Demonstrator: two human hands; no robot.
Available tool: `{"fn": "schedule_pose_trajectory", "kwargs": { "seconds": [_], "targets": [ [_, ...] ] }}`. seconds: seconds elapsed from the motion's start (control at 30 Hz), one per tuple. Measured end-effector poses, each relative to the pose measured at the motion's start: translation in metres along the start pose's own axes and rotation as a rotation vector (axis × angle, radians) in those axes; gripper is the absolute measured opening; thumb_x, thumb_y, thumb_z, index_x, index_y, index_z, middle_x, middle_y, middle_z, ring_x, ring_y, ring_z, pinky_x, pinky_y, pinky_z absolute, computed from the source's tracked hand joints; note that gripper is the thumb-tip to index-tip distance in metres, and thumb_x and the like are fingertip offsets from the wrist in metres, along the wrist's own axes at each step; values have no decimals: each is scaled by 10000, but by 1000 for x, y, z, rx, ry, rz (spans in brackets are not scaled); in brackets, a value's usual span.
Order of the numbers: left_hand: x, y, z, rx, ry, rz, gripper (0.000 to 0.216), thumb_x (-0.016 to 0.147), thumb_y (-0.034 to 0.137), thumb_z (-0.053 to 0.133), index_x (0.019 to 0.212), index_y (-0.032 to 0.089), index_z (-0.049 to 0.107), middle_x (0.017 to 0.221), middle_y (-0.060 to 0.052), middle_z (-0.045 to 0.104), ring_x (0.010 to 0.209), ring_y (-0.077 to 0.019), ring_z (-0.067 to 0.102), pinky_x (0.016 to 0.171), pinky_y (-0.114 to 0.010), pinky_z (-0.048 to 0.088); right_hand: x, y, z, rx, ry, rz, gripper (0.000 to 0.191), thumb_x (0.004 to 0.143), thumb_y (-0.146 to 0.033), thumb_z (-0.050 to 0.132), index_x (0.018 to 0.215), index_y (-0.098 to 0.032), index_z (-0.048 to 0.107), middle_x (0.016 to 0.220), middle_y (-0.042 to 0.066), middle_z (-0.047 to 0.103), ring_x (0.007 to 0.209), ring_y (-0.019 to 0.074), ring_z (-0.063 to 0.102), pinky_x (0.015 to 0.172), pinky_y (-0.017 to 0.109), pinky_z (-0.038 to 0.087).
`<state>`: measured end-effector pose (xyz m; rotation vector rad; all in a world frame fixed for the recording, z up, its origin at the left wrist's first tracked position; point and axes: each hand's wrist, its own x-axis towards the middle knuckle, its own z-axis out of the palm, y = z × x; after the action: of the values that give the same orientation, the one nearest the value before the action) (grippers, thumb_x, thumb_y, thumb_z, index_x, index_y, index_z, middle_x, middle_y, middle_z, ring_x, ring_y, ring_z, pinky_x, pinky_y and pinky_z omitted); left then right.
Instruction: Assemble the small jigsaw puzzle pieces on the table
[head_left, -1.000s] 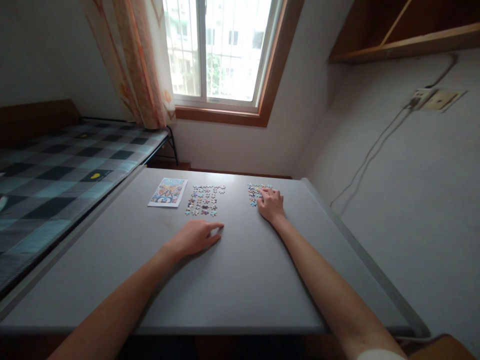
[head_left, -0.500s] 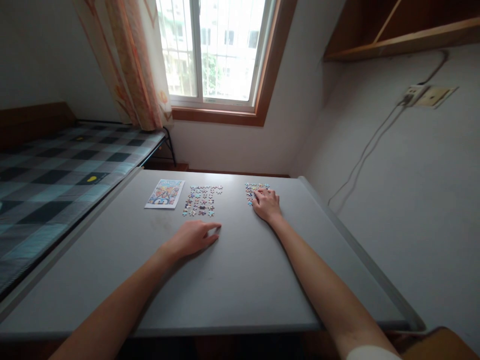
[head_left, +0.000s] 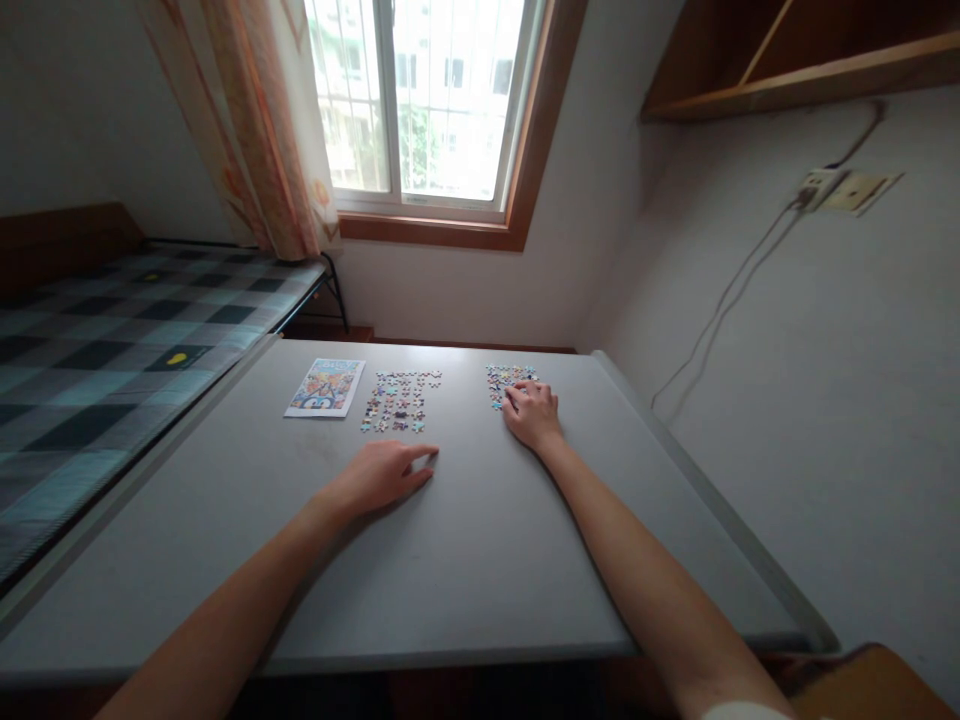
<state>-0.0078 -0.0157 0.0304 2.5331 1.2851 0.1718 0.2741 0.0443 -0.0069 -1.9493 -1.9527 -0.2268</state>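
Note:
My right hand [head_left: 532,412] rests at the near right side of a cluster of small jigsaw puzzle pieces [head_left: 498,373]. Its thumb and index finger are bent together over the pieces, closed on one that they mostly hide. My left hand [head_left: 386,474] lies on the table, index finger and thumb stretched apart, with nothing held. Just beyond it, more puzzle pieces [head_left: 400,402] are set out in loose rows, separate from one another. Left of those rows lies a colourful picture sheet [head_left: 325,388] with a white border.
The grey table [head_left: 450,580] has a raised strip along its right side. A bed with a checked cover [head_left: 172,320] stands to the left. Ahead are a window [head_left: 420,110] and a curtain [head_left: 255,130]. A cable hangs from a wall socket [head_left: 821,188] on the right.
The view has shifted very slightly, moving the scene a little left. Both hands stay nearly where they were, and the rows of pieces look the same.

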Motion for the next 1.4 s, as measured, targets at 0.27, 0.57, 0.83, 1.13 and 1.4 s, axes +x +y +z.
{"fn": "schedule_pose_trajectory", "kwargs": {
  "seconds": [0.27,0.57,0.83,1.13,1.4],
  "targets": [
    [-1,0,0,14,9,10,408,870,461,428,1211,302,588,708,-6,668,650,-151,585,617,-236,382,-1,-1,-3,-3,-12,-20,379,884,-459,410,1119,-259,630,1223,68,550,1087,271,389,886,392,330],
    [0,0,0,2,-1,-5,417,864,454,431,1210,288,595,710,-14,667,661,-150,590,634,-234,395,-1,1,-3,35,41,-1,387,892,-430,394,1136,-237,625,1216,68,567,1076,267,396,884,380,318],
    [0,1,-1,11,3,1,410,867,442,432,1210,288,594,711,-14,666,661,-149,587,633,-232,398,-9,4,-7,2,80,22,336,830,-206,426,1069,-199,662,1110,96,602,1015,259,422,849,371,308],
    [0,0,-1,17,-2,4,415,869,448,426,1226,304,578,714,-8,671,648,-153,580,621,-236,386,-20,4,-12,-32,5,-58,388,863,-336,417,1178,-216,607,1204,80,552,1073,273,376,876,377,316],
    [0,0,0,17,-5,-11,419,858,447,437,1216,295,590,692,-7,655,638,-144,568,609,-229,377,-20,2,-12,-6,-20,-57,384,853,-339,438,1180,-229,605,1217,68,558,1082,274,373,889,377,313]
  ]
}}
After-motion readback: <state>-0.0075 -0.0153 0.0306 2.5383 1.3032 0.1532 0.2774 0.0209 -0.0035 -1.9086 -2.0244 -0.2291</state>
